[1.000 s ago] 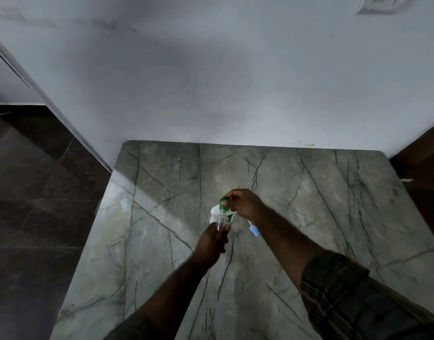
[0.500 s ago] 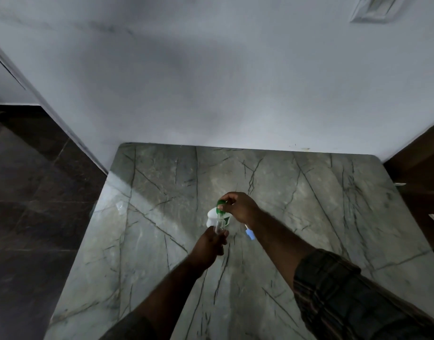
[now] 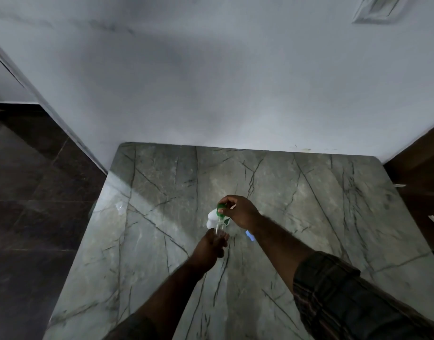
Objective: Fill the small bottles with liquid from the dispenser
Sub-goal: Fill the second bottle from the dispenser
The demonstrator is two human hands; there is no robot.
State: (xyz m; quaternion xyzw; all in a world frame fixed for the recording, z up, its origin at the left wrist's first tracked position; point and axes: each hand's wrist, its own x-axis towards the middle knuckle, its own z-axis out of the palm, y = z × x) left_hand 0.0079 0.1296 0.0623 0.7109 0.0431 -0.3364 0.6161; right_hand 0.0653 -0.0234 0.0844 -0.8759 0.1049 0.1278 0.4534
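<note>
A white dispenser with a green pump top stands near the middle of the grey marble table. My right hand rests over it, fingers on the green top. My left hand grips a small clear bottle upright, its mouth right under the green nozzle. A small pale blue thing, perhaps a cap, lies on the table just under my right wrist. Whether liquid is in the bottle cannot be made out.
The table butts against a white wall at the back. Dark tiled floor drops off along the left edge, and dark wooden furniture stands at the right. A small clear object lies near the table's left edge.
My left hand has shifted slightly, keeping the small bottle under the nozzle. My right hand stays on the green top. The view has tilted a little.
</note>
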